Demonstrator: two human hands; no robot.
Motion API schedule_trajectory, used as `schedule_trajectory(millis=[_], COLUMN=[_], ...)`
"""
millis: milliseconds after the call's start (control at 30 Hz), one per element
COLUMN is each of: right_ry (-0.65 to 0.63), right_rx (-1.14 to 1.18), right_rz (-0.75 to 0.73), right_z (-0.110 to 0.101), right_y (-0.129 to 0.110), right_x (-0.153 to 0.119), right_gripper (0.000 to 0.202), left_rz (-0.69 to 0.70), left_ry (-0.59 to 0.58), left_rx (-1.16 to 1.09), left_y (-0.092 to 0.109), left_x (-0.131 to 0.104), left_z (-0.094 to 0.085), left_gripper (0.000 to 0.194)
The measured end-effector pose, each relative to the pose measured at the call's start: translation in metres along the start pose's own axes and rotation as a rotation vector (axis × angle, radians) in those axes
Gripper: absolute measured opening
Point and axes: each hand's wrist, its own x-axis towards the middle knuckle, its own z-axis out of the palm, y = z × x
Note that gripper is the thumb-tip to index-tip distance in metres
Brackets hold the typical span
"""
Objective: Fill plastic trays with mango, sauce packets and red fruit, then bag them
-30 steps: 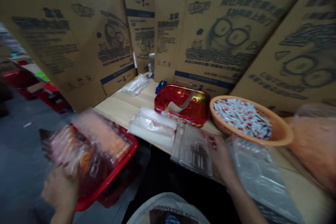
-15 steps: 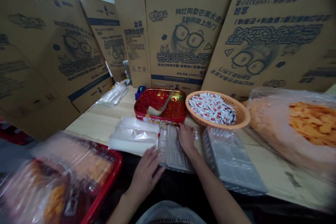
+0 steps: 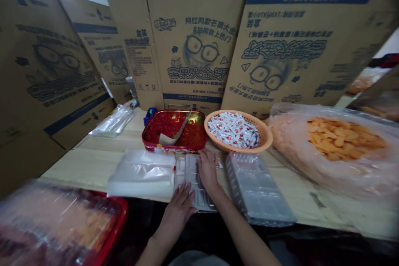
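Where carton (image 3: 193,37) reads 芒果大金牙, hands (image 3: 207,170) flat on tray (image 3: 190,174).

1. I see a red tin (image 3: 174,132) at the back of the wooden surface (image 3: 93,160), filled with red pieces, a card scoop standing in it.
2. Just right of it sits an orange basket (image 3: 263,133) of small white-and-red sachets.
3. Far right lies a big clear bag of orange snacks (image 3: 339,141).
4. A stack of clear bags (image 3: 141,172) lies near the front edge; another bundle of clear bags (image 3: 114,121) rests at the back left.
5. A stack of clear trays (image 3: 258,191) lies at the front, right of centre.
6. Printed cardboard boxes (image 3: 196,41) wall in the surface.
7. A red crate (image 3: 115,224) of wrapped packs is at lower left, blurred.
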Motion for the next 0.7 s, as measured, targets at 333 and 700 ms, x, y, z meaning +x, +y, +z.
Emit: schedule_trajectory(millis=[333, 700], right_ry=[-0.101, -0.037], right_rx=[-0.364, -0.323], right_rz=[0.203, 0.057], right_z=[-0.142, -0.161], right_y=[0.096, 0.165], right_x=[-0.016, -0.009], right_gripper=[0.027, 0.024], left_rz=[0.187, 0.407], left_ry=[-0.114, -0.211], left_rx=[-0.318, -0.572], left_y=[0.066, 0.124], left_x=[0.071, 0.120], left_z=[-0.048, -0.016], left_gripper=[0.062, 0.034])
